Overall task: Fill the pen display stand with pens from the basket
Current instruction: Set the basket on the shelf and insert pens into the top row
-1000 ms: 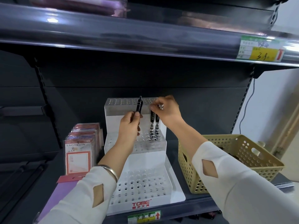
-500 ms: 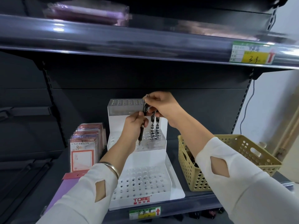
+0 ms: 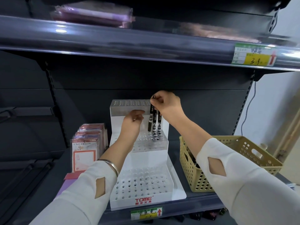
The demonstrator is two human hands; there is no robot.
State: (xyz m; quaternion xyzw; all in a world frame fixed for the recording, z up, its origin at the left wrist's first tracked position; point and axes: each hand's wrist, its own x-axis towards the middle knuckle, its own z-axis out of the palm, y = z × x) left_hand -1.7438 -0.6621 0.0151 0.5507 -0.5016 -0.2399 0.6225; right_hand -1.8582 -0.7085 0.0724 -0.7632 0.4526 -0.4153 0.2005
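Observation:
The white three-tier pen display stand (image 3: 141,161) sits on the dark shelf, its tiers full of holes. Two black pens (image 3: 157,125) stand in the middle tier at its right end. My right hand (image 3: 167,108) pinches the top of a third black pen (image 3: 151,117), held upright just left of those two with its tip just above the middle tier's holes. My left hand (image 3: 132,124) hovers left of this pen, fingers loosely curled, holding nothing. The tan perforated basket (image 3: 248,148) stands right of the stand; dark pens show through its holes, my right forearm covering part of it.
Packs of cards marked UNIVERSITY (image 3: 84,153) stand left of the stand, with a purple flat item (image 3: 65,184) in front of them. An upper shelf edge with a yellow price tag (image 3: 254,56) runs overhead. A price label (image 3: 146,212) marks the shelf's front edge.
The pen passed from my left hand to my right, which now pinches its top. It moved right, beside the two standing pens. My left hand let go.

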